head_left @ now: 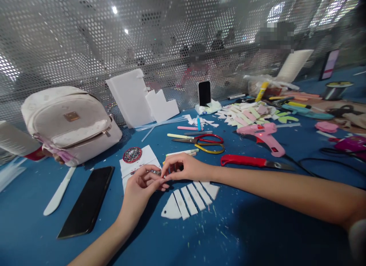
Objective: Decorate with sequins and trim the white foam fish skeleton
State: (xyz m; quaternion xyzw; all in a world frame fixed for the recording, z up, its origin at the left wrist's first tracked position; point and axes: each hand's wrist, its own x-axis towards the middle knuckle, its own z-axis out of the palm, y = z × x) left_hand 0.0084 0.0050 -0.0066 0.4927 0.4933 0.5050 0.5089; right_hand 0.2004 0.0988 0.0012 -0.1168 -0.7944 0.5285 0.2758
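My left hand (144,184) and my right hand (183,167) meet at the fingertips above the table. Both are pinched round something too small to make out. Just below them lies a white fish shape (190,201) cut into several strips, with a dark eye on the head piece at the left. Behind my left hand a white paper (147,155) bears a round red-rimmed dish (132,154) of small glittering bits. Scissors (197,140) with red and yellow handles rest beyond my right hand, among several coloured pens.
A black phone (87,201) and a white plastic knife (60,191) lie at the left, before a pale backpack (71,124). At the right are a red-handled knife (243,161), a pink glue gun (264,136) with its cord, and a pile of foam scraps (243,112).
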